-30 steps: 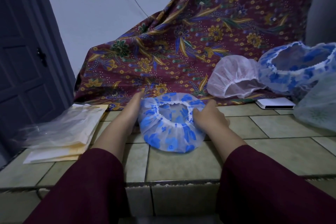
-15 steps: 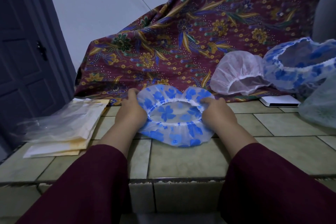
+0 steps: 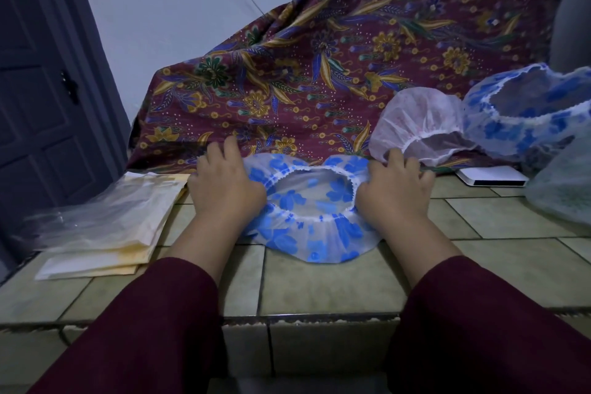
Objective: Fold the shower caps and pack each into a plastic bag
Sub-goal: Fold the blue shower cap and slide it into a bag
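Note:
A white shower cap with blue flowers lies on the tiled counter, its elastic opening facing up and stretched wide. My left hand grips the cap's left rim and my right hand grips its right rim, pulling it apart. A stack of clear plastic bags on yellowish paper sits at the left. Behind at the right lie a pale pink cap and another blue-flowered cap.
A maroon floral cloth drapes over something along the back wall. A flat white box lies under the caps at the right, beside a pale greenish bag. A dark door stands at the left. The counter's front edge runs below my forearms.
The cap was bunched between my hands; both hands have taken its rim and pulled outward, so the opening now gapes wide and the cap lies flatter.

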